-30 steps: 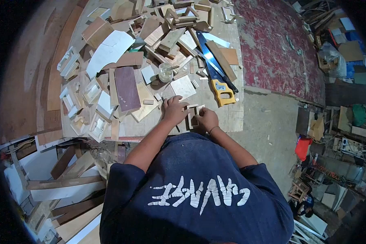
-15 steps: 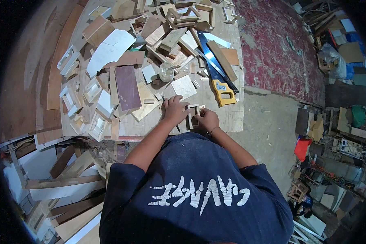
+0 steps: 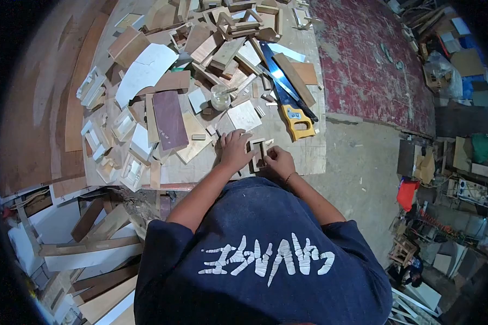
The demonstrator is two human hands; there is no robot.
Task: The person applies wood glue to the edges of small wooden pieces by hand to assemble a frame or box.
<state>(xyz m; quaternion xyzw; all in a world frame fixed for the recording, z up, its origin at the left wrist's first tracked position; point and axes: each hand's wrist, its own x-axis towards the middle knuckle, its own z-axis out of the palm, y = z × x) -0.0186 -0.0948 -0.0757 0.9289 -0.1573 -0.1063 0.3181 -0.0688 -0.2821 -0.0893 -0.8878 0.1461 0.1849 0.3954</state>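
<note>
A small rectangular wooden frame point(image 3: 257, 142) lies at the worktable's near edge, close to my chest, between my two hands. My left hand point(image 3: 235, 150) rests beside it, fingers spread forward on the tabletop and thumb against the frame's left side. Under that hand runs a thin dark stick, mostly covered. On the right, my right hand point(image 3: 280, 162) has its fingers curled in a pinch at the frame's right side. A pale square board point(image 3: 244, 116) lies just beyond my hands. Past it stands a glass jar point(image 3: 220, 98) with a stick in it.
A handsaw with a yellow handle point(image 3: 298, 123) lies to the right. Wooden offcuts and small box frames crowd the table's far and left parts, with a purple-brown board point(image 3: 170, 120) among them. Scrap boards point(image 3: 92, 246) are piled below left. Concrete floor point(image 3: 358, 162) shows at right.
The view has shifted slightly. My right hand's fingers have moved a little outward at the frame's right side; my left hand keeps nearly the same place.
</note>
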